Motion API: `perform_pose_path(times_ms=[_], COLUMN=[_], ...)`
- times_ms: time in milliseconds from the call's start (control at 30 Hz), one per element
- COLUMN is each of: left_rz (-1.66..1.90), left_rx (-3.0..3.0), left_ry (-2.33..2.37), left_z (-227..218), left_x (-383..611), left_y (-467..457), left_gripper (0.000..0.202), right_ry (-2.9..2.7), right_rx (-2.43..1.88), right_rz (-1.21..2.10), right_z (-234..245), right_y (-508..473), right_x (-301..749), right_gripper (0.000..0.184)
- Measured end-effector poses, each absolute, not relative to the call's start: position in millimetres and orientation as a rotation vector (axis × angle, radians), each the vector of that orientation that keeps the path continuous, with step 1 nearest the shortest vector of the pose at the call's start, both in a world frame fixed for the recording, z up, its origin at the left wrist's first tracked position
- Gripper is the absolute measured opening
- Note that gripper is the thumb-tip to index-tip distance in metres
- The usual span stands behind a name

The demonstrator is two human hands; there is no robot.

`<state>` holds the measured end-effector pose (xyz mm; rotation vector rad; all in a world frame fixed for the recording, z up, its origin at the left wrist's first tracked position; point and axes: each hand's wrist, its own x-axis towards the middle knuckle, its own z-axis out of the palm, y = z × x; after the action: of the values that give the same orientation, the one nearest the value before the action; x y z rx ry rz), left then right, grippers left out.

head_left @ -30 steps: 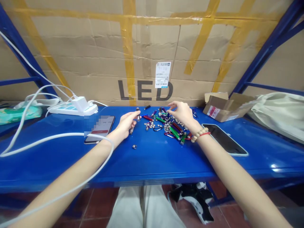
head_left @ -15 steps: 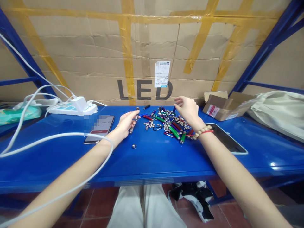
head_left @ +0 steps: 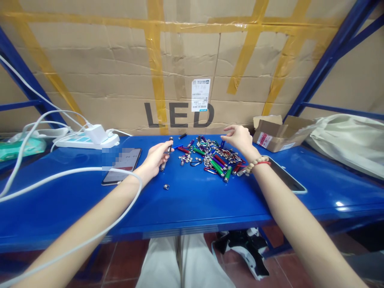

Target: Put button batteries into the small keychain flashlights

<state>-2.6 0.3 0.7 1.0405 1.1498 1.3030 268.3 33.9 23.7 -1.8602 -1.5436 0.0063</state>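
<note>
- Glossy blue metal shelf board (head_left: 192,200) is serving as the work surface, and a creased brown cardboard carton (head_left: 120,80), strapped with yellow tape, is standing behind it.
- The left hand (head_left: 156,154) is curling around a slim silvery metal cylinder (head_left: 163,165), pinching it between thumb and fingers, tip pointing away.
- The right hand (head_left: 240,138) is hovering with fingers loosely spread and gripping nothing, over the far right edge of a heap of small coloured metal keychain torches (head_left: 213,160).
- That heap is lying between the two hands, nearer the right one.
- A tiny silver metal cap (head_left: 165,187) is lying alone near the left wrist.
- A smooth white rubbery cable (head_left: 75,172) is draping over the left forearm, just beside a flat black phone (head_left: 120,166).
</note>
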Motion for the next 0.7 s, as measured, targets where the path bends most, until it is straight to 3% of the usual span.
perform_pose_path(times_ms=[700], left_rz=[1.299], left_rx=[1.014], left_ry=[1.138], left_z=[6.4], left_x=[-2.0], left_y=[-5.4], left_gripper=[0.039], right_ry=[-1.591], right_rx=[-1.789], right_rz=[-0.073], right_z=[15.4], right_y=[37.2], right_x=[263.8], right_gripper=[0.028])
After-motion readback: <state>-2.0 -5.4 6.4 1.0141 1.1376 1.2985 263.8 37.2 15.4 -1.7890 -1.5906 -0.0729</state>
